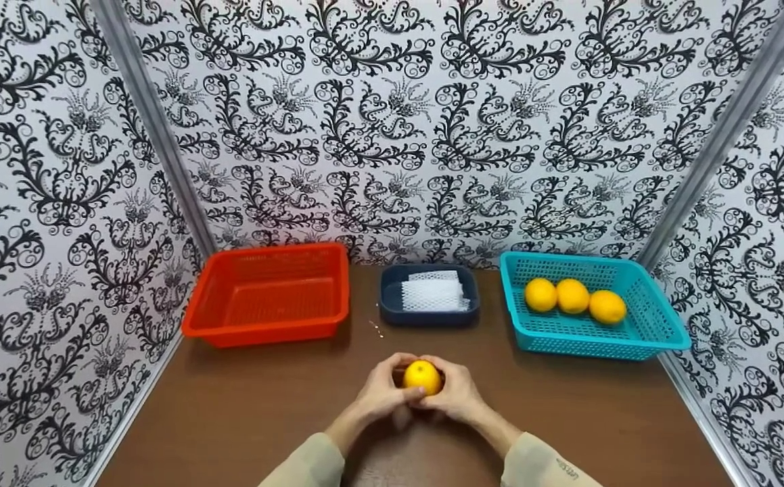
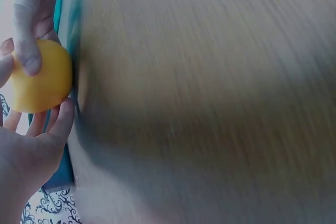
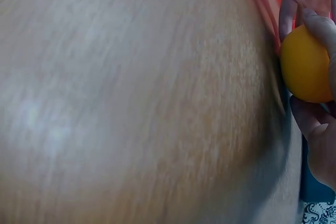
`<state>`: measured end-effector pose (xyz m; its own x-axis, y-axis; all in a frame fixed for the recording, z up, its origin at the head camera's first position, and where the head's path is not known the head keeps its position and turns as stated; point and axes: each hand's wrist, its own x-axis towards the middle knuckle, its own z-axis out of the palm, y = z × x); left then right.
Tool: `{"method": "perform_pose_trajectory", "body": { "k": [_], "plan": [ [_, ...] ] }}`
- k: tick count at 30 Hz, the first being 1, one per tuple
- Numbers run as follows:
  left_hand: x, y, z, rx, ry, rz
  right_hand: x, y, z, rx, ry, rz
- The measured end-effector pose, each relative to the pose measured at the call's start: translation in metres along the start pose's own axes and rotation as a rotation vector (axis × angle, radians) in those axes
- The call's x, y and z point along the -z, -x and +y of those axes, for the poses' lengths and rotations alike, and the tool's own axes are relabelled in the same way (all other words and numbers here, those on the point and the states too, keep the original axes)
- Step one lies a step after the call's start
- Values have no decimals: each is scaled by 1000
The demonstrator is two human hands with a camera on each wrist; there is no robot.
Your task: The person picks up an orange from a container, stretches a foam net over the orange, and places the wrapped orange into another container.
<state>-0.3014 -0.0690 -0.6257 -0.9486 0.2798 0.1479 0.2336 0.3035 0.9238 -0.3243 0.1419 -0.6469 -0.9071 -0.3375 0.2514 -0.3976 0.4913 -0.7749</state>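
Observation:
Between my two hands is an orange (image 1: 422, 377), held just above the front middle of the table. My left hand (image 1: 381, 391) curls round its left side, with the thumb across the front. On the other side my right hand (image 1: 459, 392) grips it, fingers behind and thumb low at the front. The left wrist view shows the smooth yellow-orange fruit (image 2: 44, 80) at the left edge with fingers of both hands on it. At the right edge of the right wrist view the same fruit (image 3: 304, 66) is partly covered by fingers.
A red basket (image 1: 266, 331) stands at the back left. In the back middle, a dark blue tray (image 1: 425, 318) holds white foam netting (image 1: 432, 292). The teal basket (image 1: 581, 348) at back right holds three oranges (image 1: 573, 296). Patterned walls enclose the brown table (image 1: 243, 419).

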Motion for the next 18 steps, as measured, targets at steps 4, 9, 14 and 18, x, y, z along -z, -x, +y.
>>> {"method": "perform_pose_trajectory", "body": {
  "k": [4, 9, 14, 18],
  "plan": [
    [7, -3, 4, -4, -46, -11, -1, 1, -1, 2, 5, 3],
    [14, -12, 15, -40, -158, 62, 0, 2, 0, 8, 5, 6],
    [20, -24, 23, -132, -484, 166, -1, 3, 1, 16, 17, -2],
    [23, -33, 25, -185, -737, 217, -1, 3, 1, 33, 43, 0]
  ]
}}
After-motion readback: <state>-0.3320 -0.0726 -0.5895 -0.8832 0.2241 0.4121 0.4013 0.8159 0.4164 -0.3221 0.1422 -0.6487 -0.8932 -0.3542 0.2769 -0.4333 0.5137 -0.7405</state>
